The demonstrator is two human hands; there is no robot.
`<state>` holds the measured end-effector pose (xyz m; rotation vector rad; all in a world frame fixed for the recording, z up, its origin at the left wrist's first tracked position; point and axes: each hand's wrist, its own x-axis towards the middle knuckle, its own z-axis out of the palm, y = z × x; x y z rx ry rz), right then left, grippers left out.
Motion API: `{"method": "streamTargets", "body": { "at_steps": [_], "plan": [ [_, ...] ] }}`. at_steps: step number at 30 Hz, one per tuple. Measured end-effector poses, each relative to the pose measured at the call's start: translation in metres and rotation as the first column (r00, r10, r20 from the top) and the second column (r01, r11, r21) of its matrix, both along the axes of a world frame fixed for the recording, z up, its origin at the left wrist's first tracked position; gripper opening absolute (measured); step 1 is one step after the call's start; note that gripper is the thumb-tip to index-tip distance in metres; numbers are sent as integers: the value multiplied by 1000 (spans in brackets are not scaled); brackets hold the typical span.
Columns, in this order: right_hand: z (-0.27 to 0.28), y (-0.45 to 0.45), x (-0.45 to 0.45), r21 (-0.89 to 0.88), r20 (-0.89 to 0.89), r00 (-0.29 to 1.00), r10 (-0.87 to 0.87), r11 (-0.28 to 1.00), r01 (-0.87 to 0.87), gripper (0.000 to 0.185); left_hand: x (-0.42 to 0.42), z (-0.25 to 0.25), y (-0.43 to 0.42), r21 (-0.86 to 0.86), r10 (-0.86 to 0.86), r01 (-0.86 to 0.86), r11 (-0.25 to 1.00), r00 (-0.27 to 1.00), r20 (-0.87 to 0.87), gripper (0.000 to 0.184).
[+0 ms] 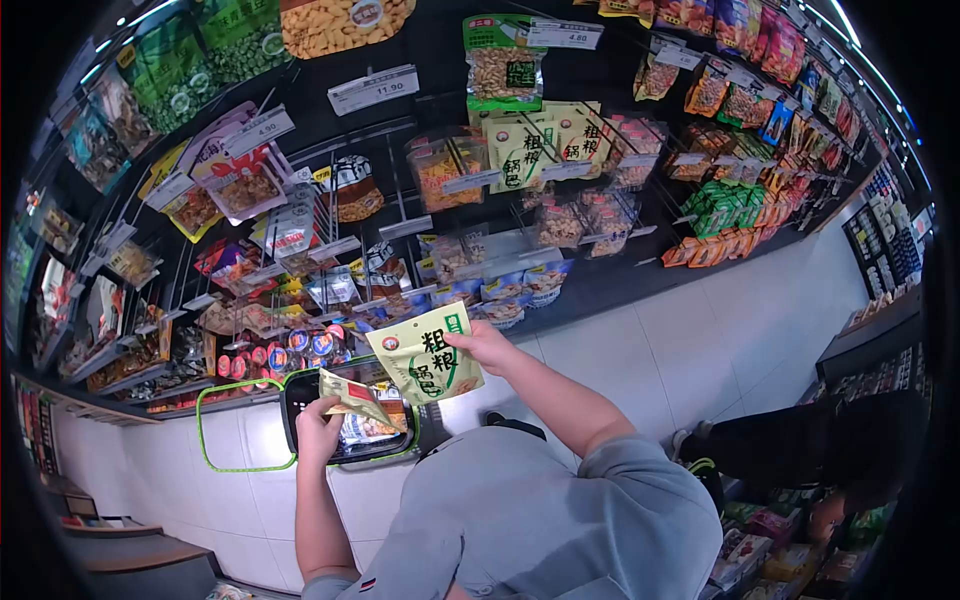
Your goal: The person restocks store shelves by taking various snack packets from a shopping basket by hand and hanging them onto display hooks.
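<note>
My right hand (485, 346) grips the right edge of a cream snack bag (420, 365) with green trim and large dark lettering, its front turned up toward me. Lower and to the left, my left hand (318, 428) is closed on a second snack bag (356, 398), pale gold and seen at a slant. Both bags are above a black shopping basket (296, 412) with a bright green handle, which has several packets inside. The bag in my right hand looks like the cream bags (521, 157) hanging on the rack.
A dark rack of hanging snack bags with price tags (373, 90) curves across the front. Boxed cups (322, 343) line its low shelf. Pale floor tiles (690, 330) run along the aisle. At right, a person in dark clothing (790, 450) stands close by, beside low stacked goods (775, 525).
</note>
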<state>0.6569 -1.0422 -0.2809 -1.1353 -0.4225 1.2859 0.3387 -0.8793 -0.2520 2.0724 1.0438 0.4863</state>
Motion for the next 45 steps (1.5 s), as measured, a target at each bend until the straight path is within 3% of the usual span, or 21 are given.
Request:
{"method": "streamTargets", "body": {
  "at_steps": [1, 4, 7, 9, 11, 13, 14, 15, 17, 21, 27, 31, 35, 39, 42, 45],
  "plan": [
    [-2, -2, 1, 2, -5, 1000, -6, 1000, 6, 22, 1, 3, 0, 2, -6, 6, 1000, 1000, -5, 26],
    [-10, -6, 5, 8, -30, 999, -44, 999, 44, 21, 11, 27, -11, 222, 35, -11, 975, 994, -106, 13],
    [-15, -11, 12, 25, -35, 998, -61, 998, 62, 21, 15, 39, -15, 375, 70, -3, 927, 984, -166, 14],
    [-17, -15, 19, 51, -52, 996, -69, 996, 72, 21, 20, 39, -16, 314, 115, -55, 948, 978, -175, 14],
    [-18, -17, 29, 53, -33, 995, -92, 994, 93, 23, 20, 29, -16, 372, 68, -103, 923, 992, 104, 14],
    [-8, -20, 40, 82, -25, 990, -135, 987, 137, 21, 25, 34, -20, 212, 119, -154, 965, 978, 170, 12],
    [-4, -22, 47, 82, -24, 987, -160, 984, 161, 21, 30, 35, -22, 28, 146, -159, 987, 950, 276, 13],
    [-1, -23, 55, 77, -18, 987, -158, 984, 159, 22, 34, 35, -24, -155, 197, -149, 977, 907, 373, 14],
    [15, -26, 65, 70, -37, 980, -195, 978, 197, 20, 39, 33, -29, -355, 317, -156, 922, 830, 459, 16],
    [30, -31, 81, 100, -21, 975, -221, 970, 222, 16, 68, 41, -41, -413, 396, -146, 899, 675, 623, 21],
    [39, -44, 81, 107, -21, 958, -286, 952, 286, 18, 93, 44, -42, -453, 404, -119, 883, 685, 607, 24],
    [36, -55, 75, 92, -19, 941, -339, 936, 339, 20, 104, 49, -37, -523, 436, -52, 851, 626, 647, 23],
    [43, -73, 72, 68, 10, 920, -391, 918, 390, 19, 106, 44, -33, -515, 350, 59, 855, 667, 658, 22],
    [40, -92, 85, 12, 76, 913, -401, 916, 402, 19, 114, 42, -42, -403, 97, 131, 906, 862, 498, 10],
    [37, -108, 103, 28, 94, 902, -422, 906, 421, 19, 133, 28, -49, -289, -39, 194, 937, 885, 465, 10],
    [26, -123, 132, 42, 104, 889, -447, 895, 445, 17, 167, 26, -61, -340, -62, 236, 910, 890, 452, 10]
  ]
}}
